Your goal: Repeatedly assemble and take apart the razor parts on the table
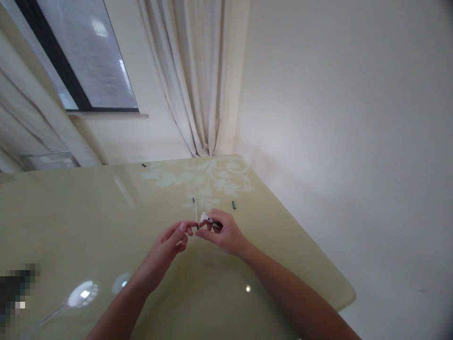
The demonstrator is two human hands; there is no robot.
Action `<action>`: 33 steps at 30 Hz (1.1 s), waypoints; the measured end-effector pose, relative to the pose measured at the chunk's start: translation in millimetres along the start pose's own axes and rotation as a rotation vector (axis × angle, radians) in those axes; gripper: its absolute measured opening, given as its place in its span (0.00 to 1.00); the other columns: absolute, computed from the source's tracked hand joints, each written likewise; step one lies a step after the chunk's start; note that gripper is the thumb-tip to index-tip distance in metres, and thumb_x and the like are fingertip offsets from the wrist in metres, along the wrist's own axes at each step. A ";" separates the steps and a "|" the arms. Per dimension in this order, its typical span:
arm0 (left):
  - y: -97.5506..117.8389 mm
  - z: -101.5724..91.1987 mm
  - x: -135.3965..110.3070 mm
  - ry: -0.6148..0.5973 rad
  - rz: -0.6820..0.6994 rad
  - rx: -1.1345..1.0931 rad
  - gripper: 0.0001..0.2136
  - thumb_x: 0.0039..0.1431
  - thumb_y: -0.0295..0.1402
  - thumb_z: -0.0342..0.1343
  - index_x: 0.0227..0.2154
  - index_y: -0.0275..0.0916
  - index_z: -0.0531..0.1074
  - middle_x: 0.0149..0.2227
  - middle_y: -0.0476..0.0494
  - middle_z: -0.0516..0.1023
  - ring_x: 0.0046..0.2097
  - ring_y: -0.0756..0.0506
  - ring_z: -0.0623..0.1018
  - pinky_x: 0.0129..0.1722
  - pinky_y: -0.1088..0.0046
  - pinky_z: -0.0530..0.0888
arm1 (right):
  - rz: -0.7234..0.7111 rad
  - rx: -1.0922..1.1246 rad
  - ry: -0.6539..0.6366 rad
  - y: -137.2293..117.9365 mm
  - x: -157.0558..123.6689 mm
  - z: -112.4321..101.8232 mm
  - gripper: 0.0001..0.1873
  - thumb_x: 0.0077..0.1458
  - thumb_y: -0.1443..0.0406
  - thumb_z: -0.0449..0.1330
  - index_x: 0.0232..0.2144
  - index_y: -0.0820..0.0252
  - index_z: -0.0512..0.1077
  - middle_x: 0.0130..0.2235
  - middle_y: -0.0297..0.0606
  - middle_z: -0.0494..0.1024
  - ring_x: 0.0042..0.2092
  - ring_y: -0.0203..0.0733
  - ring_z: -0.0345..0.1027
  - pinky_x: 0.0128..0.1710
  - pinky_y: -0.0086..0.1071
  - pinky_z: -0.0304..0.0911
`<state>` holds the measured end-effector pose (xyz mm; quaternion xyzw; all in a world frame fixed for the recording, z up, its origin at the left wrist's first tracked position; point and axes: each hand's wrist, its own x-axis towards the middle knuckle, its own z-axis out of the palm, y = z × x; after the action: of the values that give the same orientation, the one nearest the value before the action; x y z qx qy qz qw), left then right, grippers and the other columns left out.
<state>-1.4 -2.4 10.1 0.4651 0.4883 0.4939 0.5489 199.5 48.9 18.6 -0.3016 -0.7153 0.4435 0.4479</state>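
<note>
Over the table, my left hand [173, 236] and my right hand [226, 231] meet with their fingertips close together. Between them is a small dark piece [197, 227], pinched by my left fingers and touched by my right thumb. A thin white cord [196, 211] runs up from it to a dark tip [193, 200]. Curled fingers of my right hand also hold a slim black stick-like object [217, 225], with a small white piece [204, 217] at its near end. Its exact kind is too small to make out.
Another small dark piece [234, 205] lies right of my hands, and one more [144, 165] at the table's far edge. The glossy table [283, 264] has a rounded right corner beside the wall. Curtains [198, 71] hang behind; a blurred-out dark object [16, 288] is at lower left.
</note>
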 end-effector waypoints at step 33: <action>1.8 -3.6 1.1 0.035 0.091 -0.194 0.22 0.43 0.40 0.76 0.43 0.46 0.82 0.43 0.44 0.82 0.45 0.43 0.77 0.45 0.70 0.73 | -0.279 -0.233 -0.009 -9.0 -6.5 -6.1 0.12 0.71 0.59 0.55 0.44 0.58 0.76 0.37 0.38 0.76 0.39 0.40 0.69 0.41 0.32 0.63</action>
<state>-5.2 -1.1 11.5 0.4228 0.4261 0.5712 0.5599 207.5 42.0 25.5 -0.2475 -0.7988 0.2925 0.4637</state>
